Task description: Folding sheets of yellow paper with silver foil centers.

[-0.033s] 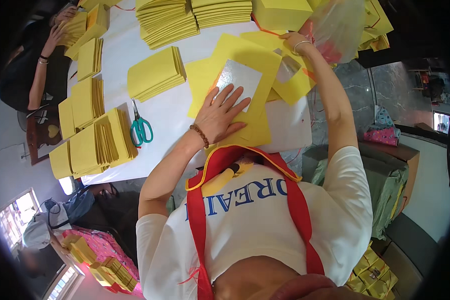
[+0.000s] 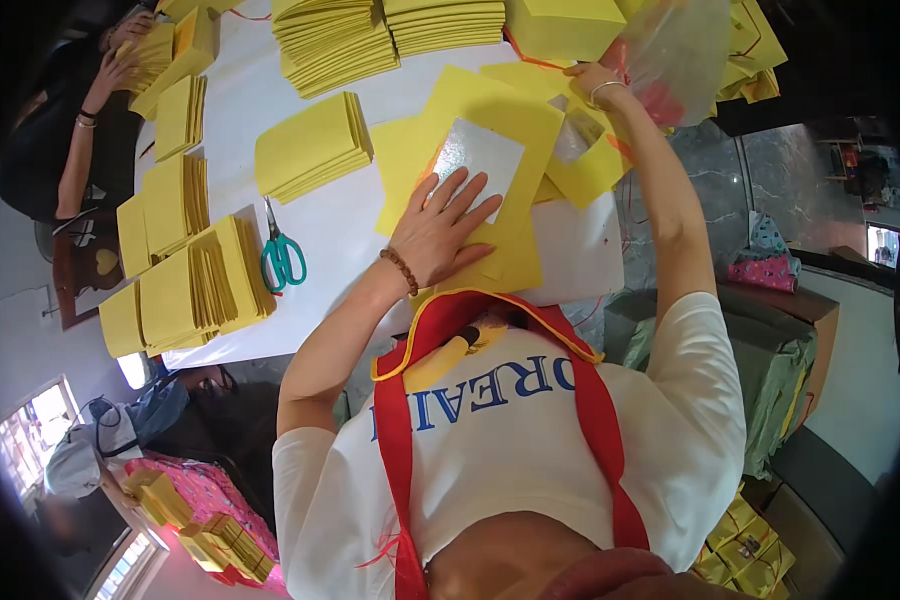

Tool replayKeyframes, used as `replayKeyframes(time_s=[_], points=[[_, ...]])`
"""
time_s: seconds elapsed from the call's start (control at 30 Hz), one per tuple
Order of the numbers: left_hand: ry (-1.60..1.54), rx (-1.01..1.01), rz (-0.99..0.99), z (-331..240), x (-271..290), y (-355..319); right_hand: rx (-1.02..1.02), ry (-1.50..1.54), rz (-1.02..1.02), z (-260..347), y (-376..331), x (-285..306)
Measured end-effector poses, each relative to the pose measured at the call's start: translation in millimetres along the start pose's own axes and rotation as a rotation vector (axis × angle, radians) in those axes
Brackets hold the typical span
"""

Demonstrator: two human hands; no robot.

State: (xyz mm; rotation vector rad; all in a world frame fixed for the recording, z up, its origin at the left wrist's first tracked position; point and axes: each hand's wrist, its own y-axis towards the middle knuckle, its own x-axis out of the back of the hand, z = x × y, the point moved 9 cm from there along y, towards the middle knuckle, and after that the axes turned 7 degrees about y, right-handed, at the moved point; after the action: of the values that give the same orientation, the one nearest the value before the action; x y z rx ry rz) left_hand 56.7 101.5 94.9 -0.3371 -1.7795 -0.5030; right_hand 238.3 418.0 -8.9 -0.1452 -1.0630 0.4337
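My left hand [image 2: 445,228] lies flat with its fingers spread on a yellow paper sheet [image 2: 495,110] that has a shiny, silvery rectangular panel [image 2: 482,155]. More yellow paper lies under that sheet. Farther off to the right, my right hand [image 2: 598,86] is closed, its fingertips pinched at the end of an orange-red ribbon [image 2: 532,62]. Beneath and beside that hand rests another yellow piece with a clear-looking window [image 2: 576,135]. Teal-handled scissors [image 2: 282,258] lie on the white table [image 2: 340,240], left of my left forearm.
Stacks of folded yellow paper pieces [image 2: 310,150] stand on the table, with more stacks [image 2: 195,285] along its left side. A yellow box [image 2: 565,28] and a clear plastic bag [image 2: 675,60] are at the far right. Across the left corner, another person's hands [image 2: 115,70] handle yellow pieces.
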Motion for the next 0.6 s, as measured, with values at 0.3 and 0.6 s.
replayKeyframes(time_s=[0.3, 0.6], points=[[0.018, -0.001, 0.0, -0.2, 0.5, 0.4, -0.131, 0.414, -0.178, -50.5, 7.6, 0.6], [0.034, 0.005, -0.024, -0.7, 0.9, 0.0, -0.083, 0.749, -0.202, -78.9, 0.4, -27.1]])
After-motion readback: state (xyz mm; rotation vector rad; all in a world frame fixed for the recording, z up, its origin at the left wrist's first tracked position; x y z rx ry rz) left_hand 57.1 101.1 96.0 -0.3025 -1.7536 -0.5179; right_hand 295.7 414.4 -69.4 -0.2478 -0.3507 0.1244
